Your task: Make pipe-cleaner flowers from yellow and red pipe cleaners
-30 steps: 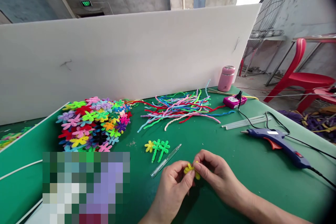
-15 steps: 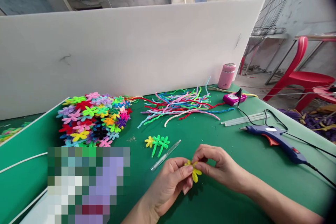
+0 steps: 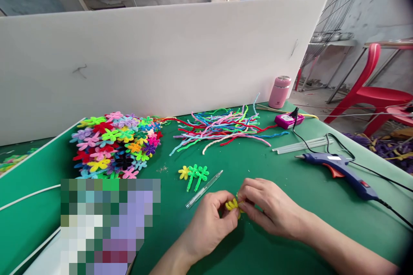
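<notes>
Both my hands meet low over the green table, pinching a small yellow pipe-cleaner flower between them. My left hand grips it from the left with thumb and fingers closed. From the right, my right hand closes its fingertips on the same flower. Just beyond my hands lie a clear pen and a finished yellow flower beside two green flowers on stems.
A heap of coloured pipe-cleaner flowers lies at the left, loose pipe cleaners at the back middle. A blue glue gun with its cord, clear glue sticks, a magenta box and a pink flask are at the right. A white board stands behind.
My hands have stayed together on the yellow flower, turning and working it; it now sits more tucked between my fingers. The view has dipped slightly.
</notes>
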`<state>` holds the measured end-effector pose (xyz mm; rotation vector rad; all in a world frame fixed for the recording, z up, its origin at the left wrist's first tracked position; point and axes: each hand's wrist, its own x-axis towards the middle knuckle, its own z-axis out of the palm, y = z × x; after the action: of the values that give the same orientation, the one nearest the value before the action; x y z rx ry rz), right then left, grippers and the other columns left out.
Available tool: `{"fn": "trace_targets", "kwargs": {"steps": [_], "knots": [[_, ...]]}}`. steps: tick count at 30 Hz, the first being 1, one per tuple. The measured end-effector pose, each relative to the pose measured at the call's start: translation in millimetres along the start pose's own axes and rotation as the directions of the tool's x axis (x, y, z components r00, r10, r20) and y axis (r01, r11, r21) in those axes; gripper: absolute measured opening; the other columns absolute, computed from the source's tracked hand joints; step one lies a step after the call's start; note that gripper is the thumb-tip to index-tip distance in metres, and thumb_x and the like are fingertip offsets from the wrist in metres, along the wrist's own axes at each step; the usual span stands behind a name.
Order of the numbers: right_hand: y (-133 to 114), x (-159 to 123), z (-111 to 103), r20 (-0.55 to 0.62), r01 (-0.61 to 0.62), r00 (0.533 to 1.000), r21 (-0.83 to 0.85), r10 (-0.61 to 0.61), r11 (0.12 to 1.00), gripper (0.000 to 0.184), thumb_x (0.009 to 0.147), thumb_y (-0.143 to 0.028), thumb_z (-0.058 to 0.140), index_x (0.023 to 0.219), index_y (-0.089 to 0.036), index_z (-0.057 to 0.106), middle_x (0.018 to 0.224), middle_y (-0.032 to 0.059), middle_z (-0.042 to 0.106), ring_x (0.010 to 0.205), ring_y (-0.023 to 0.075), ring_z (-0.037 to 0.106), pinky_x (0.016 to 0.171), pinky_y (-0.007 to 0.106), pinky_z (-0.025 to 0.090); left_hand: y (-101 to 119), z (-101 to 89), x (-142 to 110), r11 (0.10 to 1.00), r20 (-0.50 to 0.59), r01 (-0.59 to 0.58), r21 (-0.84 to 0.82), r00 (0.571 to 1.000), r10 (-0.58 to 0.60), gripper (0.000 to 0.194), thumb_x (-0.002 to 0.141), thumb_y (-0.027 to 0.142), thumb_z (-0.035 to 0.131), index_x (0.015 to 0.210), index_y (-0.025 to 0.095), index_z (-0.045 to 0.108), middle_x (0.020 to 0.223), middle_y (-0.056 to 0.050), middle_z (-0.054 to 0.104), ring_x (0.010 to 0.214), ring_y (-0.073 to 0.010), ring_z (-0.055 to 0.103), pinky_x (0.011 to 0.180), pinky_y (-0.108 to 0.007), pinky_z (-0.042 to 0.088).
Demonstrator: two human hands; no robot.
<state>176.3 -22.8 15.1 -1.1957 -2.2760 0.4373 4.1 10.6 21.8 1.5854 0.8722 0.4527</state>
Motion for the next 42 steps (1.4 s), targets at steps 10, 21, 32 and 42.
{"fn": "trace_targets", "kwargs": {"steps": [10, 21, 32, 42], "knots": [[-9, 3, 12, -0.053, -0.249, 0.963, 0.201, 0.264, 0.947, 0.015, 0.083, -0.013, 0.04, 0.069, -0.018, 0.044, 0.065, -0.001, 0.046, 0.057, 0.0113, 0.039, 0.053, 0.022, 0.032, -15, 13.0, -3, 0.315, 0.018, -0.281, 0.906, 0.772, 0.636, 0.019, 0.078, 0.004, 0.041, 0.07, 0.016, 0.053, 0.06, -0.003, 0.054, 0.057, -0.0176, 0.048, 0.06, -0.031, 0.034], [0, 4, 24, 0.201, -0.474, 0.833, 0.74, 0.516, 0.477, 0.029, 0.081, -0.039, 0.049, 0.064, -0.016, 0.045, 0.054, -0.0064, 0.031, 0.049, 0.0076, 0.024, 0.043, 0.019, 0.02, -15, 12.6, -2, 0.603, -0.145, -0.273, 0.75, 0.821, 0.553, 0.016, 0.074, 0.006, 0.045, 0.067, 0.018, 0.054, 0.06, -0.002, 0.051, 0.059, -0.0166, 0.047, 0.06, -0.03, 0.034], [3, 0, 2, 0.021, -0.221, 0.964, 0.611, 0.263, 0.76, 0.015, 0.084, -0.03, 0.053, 0.087, -0.016, 0.059, 0.077, 0.0015, 0.054, 0.066, 0.0117, 0.048, 0.06, 0.022, 0.039, -5, -0.6, 1, 0.822, 0.06, 0.156, -0.548, 0.987, -0.147, 0.023, 0.063, 0.029, 0.07, 0.062, 0.014, 0.052, 0.052, 0.005, 0.044, 0.045, -0.0052, 0.033, 0.044, -0.019, 0.022], [0, -1, -4, -0.01, -0.08, 0.996, 0.244, 0.085, 0.967, 0.012, 0.086, -0.017, 0.046, 0.083, -0.016, 0.057, 0.074, 0.0033, 0.055, 0.065, 0.0122, 0.049, 0.059, 0.023, 0.038, -3, -0.2, 1, 0.912, 0.076, 0.161, -0.378, 0.987, -0.143, 0.018, 0.069, 0.028, 0.062, 0.068, 0.014, 0.051, 0.056, 0.005, 0.042, 0.049, -0.0062, 0.032, 0.046, -0.02, 0.024]]}}
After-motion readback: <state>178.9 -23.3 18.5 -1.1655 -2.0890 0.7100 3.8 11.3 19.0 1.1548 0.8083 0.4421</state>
